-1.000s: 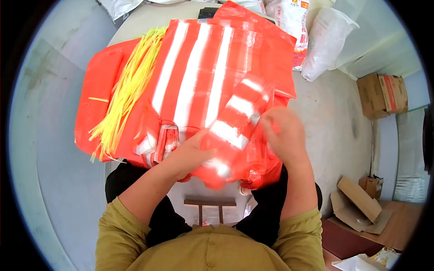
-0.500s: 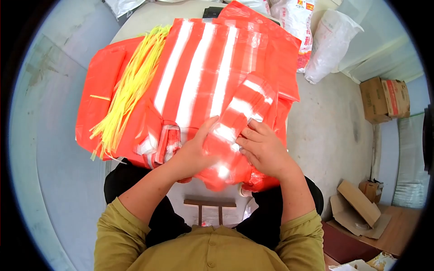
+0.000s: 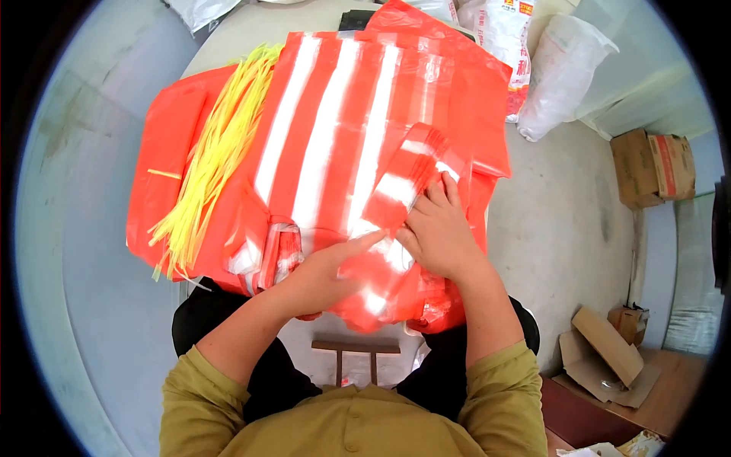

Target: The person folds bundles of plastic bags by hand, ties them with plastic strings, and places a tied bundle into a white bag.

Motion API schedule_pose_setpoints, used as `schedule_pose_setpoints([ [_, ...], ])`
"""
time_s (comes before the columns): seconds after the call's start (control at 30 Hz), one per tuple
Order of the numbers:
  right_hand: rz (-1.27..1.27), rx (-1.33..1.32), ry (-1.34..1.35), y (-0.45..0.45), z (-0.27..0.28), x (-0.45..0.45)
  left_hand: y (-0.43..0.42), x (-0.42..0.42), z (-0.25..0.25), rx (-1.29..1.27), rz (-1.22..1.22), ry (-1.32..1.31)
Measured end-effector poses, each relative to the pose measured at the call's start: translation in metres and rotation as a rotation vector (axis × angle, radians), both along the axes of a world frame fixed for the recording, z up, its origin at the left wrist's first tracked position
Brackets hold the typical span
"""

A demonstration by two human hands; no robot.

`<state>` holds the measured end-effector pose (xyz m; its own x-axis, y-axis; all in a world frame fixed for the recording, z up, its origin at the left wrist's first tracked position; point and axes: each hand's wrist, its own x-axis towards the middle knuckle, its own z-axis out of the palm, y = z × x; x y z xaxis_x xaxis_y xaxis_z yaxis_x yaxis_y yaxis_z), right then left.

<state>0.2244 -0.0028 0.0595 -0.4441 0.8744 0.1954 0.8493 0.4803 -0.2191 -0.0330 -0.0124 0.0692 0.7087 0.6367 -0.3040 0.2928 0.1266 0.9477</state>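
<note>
Red plastic sheets with white stripes lie spread over the table in front of me. A narrow folded red-and-white bundle slants across them. My left hand is at the bundle's lower left, its thumb and fingers closed round the near end, the fingertips partly hidden beneath the plastic. My right hand lies on the bundle's right side, palm down, fingers spread over the folds. Yellow strips lie in a long bunch on the left. Near my left forearm sits a small folded red-and-white piece.
White sacks stand beyond the table's right corner. A cardboard box is on the floor at the right, and an opened carton lies on a brown surface. A wooden bar frame shows between my legs.
My right hand has come from the bundle's right edge onto its top and flattened over the folds. My left hand has shifted slightly down at the near end.
</note>
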Motion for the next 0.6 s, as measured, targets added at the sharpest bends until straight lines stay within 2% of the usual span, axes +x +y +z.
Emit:
schedule_pose_setpoints([
  [0.03,-0.053,0.001,-0.054,0.003,0.0,0.001,-0.001,-0.001,-0.001,0.013,-0.001,-0.004],
  [0.13,-0.3,0.079,0.425,0.016,0.0,0.011,0.0,-0.001,0.001,0.012,0.002,-0.003],
  [0.23,-0.453,0.34,0.588,0.007,0.009,0.022,-0.002,-0.002,0.006,-0.056,0.02,0.019],
  [0.33,0.102,0.167,0.372,-0.01,0.014,0.001,-0.002,-0.001,0.005,-0.068,0.021,0.04],
  [0.43,0.108,-0.052,0.12,-0.021,0.001,-0.021,-0.004,-0.002,-0.001,-0.06,0.015,0.063],
  [0.57,-0.179,0.018,0.032,-0.008,0.008,-0.007,-0.004,-0.006,-0.002,-0.005,0.017,0.031],
  [0.6,-0.139,0.071,0.057,-0.012,0.015,-0.008,-0.004,-0.006,-0.002,-0.01,0.015,0.026],
])
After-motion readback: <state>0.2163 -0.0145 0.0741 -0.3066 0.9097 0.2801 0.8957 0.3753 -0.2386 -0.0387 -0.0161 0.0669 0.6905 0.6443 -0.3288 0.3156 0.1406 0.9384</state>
